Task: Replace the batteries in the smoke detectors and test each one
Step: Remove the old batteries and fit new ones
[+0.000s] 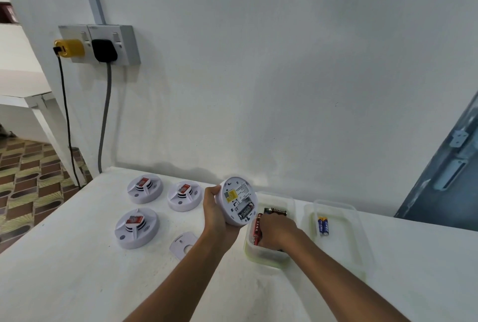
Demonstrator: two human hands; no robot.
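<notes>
My left hand (216, 214) grips a white round smoke detector (236, 201) with its back turned up; the open battery bay holds a black battery (245, 210). My right hand (278, 230) reaches into a clear plastic container (266, 257) of batteries, fingers down among them, next to a red battery (257, 228) and black ones (275, 211). Whether it holds one is hidden. Three more smoke detectors lie face up on the white table: back left (144, 188), back middle (184, 195) and front left (136, 228). A loose white cover plate (182, 244) lies near my left wrist.
A second clear container (336, 249) to the right holds blue batteries (323, 225). The white table (77, 270) stands against a white wall. Wall sockets (99, 45) with a yellow and a black plug hang above the table's left end. A blue door (445, 179) is at right.
</notes>
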